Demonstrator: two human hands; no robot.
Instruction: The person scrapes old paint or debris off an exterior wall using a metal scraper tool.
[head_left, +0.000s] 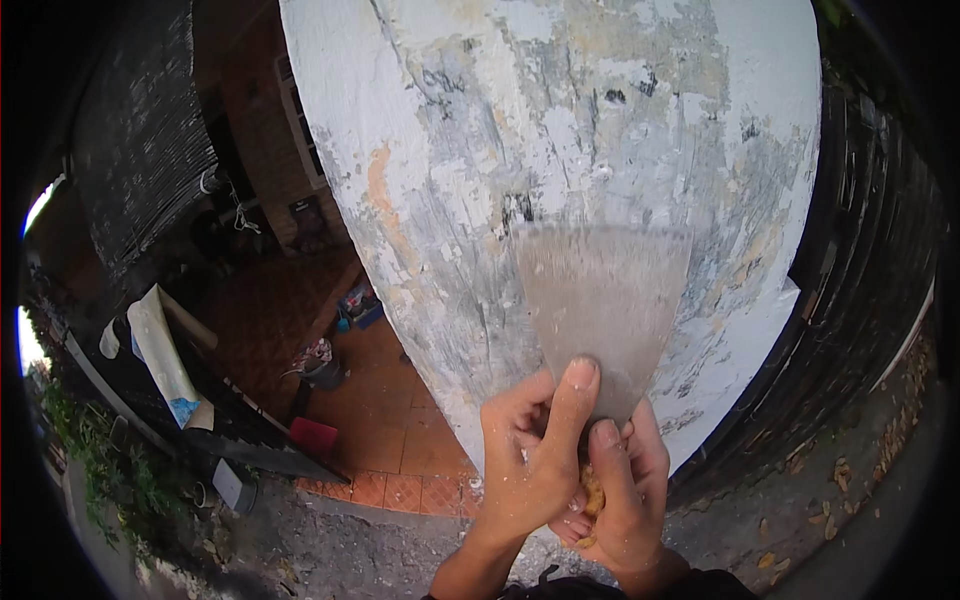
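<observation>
Both hands grip a broad metal putty knife, held with its wide edge pointing up the wall. My left hand has its thumb pressed along the lower blade. Just to its right, my right hand wraps the handle end, thumb laid at the base of the blade; the handle is largely hidden by the fingers. White specks dot the skin. Behind the blade rises a white masonry pillar with flaking paint and bare grey and tan patches. The blade's top edge lies over the patchy surface; whether it touches cannot be told.
Left of the pillar, a tiled floor holds a bucket of cloths and a red object. A pale sheet hangs over a dark gate. Dark slatted fencing stands right. Dry leaves litter the ground.
</observation>
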